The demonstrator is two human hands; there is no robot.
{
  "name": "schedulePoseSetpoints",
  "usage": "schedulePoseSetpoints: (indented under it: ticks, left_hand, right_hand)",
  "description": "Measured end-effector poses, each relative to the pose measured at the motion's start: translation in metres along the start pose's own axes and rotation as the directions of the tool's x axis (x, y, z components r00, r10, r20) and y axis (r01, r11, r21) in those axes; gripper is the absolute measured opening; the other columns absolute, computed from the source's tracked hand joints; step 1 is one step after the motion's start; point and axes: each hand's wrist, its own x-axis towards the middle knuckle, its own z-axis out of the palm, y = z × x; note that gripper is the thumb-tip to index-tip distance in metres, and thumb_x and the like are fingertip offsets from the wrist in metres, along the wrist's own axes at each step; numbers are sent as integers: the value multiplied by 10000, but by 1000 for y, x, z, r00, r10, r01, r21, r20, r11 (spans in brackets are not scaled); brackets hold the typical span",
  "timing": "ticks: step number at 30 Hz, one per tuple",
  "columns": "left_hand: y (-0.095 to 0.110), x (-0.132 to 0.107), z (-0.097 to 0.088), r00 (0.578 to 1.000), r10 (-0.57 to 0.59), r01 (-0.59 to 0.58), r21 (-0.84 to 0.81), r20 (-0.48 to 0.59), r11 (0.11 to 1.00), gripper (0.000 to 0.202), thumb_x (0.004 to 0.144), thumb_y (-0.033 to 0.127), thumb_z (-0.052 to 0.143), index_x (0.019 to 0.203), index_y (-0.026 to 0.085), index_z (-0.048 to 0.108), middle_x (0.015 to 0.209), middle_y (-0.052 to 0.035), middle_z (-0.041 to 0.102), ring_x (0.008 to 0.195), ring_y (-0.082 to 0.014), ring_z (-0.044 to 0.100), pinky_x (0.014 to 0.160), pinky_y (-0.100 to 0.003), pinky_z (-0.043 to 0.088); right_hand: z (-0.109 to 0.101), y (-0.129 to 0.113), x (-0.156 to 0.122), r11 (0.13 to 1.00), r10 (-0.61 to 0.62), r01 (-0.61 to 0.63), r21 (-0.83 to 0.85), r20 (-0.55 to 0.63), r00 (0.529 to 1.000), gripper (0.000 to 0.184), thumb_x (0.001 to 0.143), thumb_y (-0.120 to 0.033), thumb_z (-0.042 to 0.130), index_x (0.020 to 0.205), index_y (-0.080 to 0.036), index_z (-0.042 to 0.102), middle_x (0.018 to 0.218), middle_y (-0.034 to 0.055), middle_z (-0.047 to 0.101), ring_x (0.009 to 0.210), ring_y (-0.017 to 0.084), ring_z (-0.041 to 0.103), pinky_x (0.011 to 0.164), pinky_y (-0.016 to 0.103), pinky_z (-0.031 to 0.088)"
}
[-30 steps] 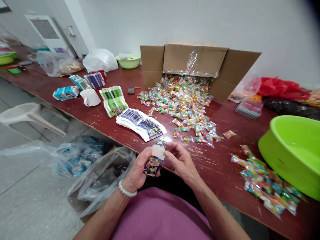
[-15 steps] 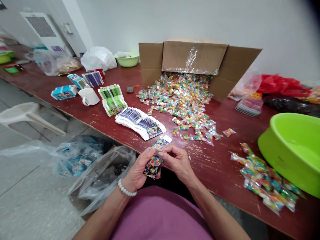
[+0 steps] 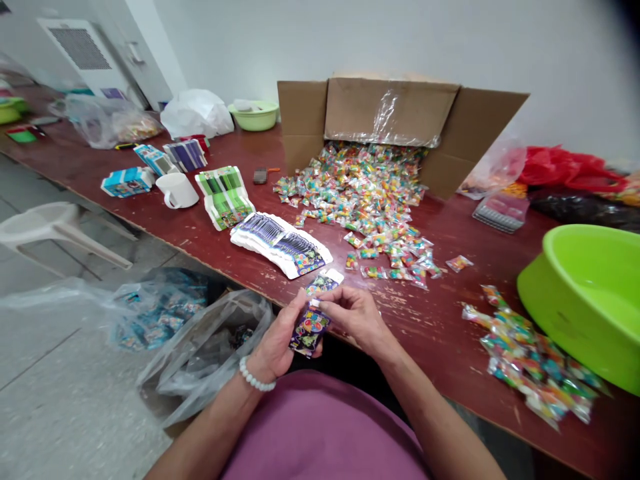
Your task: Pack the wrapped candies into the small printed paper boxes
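My left hand (image 3: 280, 337), with a white bead bracelet on the wrist, is closed around a small dark purple printed cardboard box (image 3: 309, 332) above my lap at the table edge. The fingers of my right hand (image 3: 360, 320) pinch the white flap at the top end of this box. Just beyond my fingers, another purple printed carton (image 3: 323, 283) lies on the table edge. Past it is a fanned stack of flat purple cartons (image 3: 280, 243). Small wrapped candy packets (image 3: 385, 240) spread across the table in front of my right hand.
An open cardboard box (image 3: 387, 110) spills candy packets at the back. At right stand a green basin (image 3: 560, 280) and a candy pile (image 3: 535, 360). Green cartons (image 3: 226, 197) and a white mug (image 3: 177, 191) are at left. Plastic bags (image 3: 210, 360) and a white stool (image 3: 55, 227) are below.
The top of the small box now shows a white flap between my fingers, and my right fingers have shifted slightly on it. My left hand keeps its hold.
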Motion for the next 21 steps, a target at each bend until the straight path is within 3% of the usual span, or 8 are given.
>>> schedulePoseSetpoints:
  ticks: [3,6,9,10,13,15,18,21]
  left_hand:
    - [-2,1,-3,1000,-12,11,-20,-20,1000,602,853,626,583,1192,134,653,683,-46,685,436,-160,600,405,-269,480]
    - [-3,4,-6,999,-36,36,-103,-2,994,538,863,566,610,1208,154,645,645,-17,672,421,-154,597,391,-256,469]
    - [-3,6,-7,997,-71,72,-234,9,970,418,875,477,642,1135,151,665,700,-15,693,465,-133,619,436,-237,495]
    - [-3,7,-8,997,-73,72,-269,8,960,390,880,456,642,1113,144,668,744,-27,708,517,-136,644,473,-234,513]
    - [-1,7,-8,999,-44,46,-299,12,953,395,898,453,619,1147,149,656,917,-72,740,724,-181,708,625,-265,562]
    - [0,6,-11,1000,-2,1,-264,-4,964,428,904,472,605,1199,164,639,1027,-86,737,859,-213,715,758,-312,571]
    - [-1,1,-16,989,129,-139,-153,-76,978,457,916,515,575,1207,168,637,1135,-91,716,1024,-229,680,919,-332,521]
    - [-4,-6,-26,963,250,-252,-10,-104,968,432,894,493,620,1173,163,636,1156,-89,702,1044,-215,662,920,-298,504]
  right_hand:
    - [0,-1,-3,999,-41,41,-33,3,999,230,803,-414,733,798,-186,704,845,41,744,632,155,655,564,265,522]
    - [2,0,-13,963,-189,203,-179,96,977,190,914,-384,619,849,-225,700,1041,43,724,768,175,681,730,331,559]
    - [7,5,-21,823,-370,389,-413,129,920,121,898,-335,652,984,-252,672,1139,64,681,998,228,647,912,405,510]
    - [10,8,-22,761,-412,420,-495,132,902,216,856,-330,703,1051,-254,650,1174,79,664,1079,253,614,947,426,487]
    - [21,18,-23,600,-415,410,-687,171,894,684,679,-359,835,1277,-233,526,1334,143,567,1191,331,528,955,483,457]
    - [30,22,-20,526,-384,374,-764,179,906,870,599,-339,853,1358,-210,446,1394,174,509,1196,362,504,941,506,449]
    - [43,26,-13,496,-377,327,-805,140,916,761,612,-238,768,1309,-194,466,1335,173,530,1176,350,503,949,488,435]
    - [48,26,-7,531,-381,391,-752,200,903,687,635,-218,729,1274,-208,477,1275,138,554,1164,309,512,976,449,427]
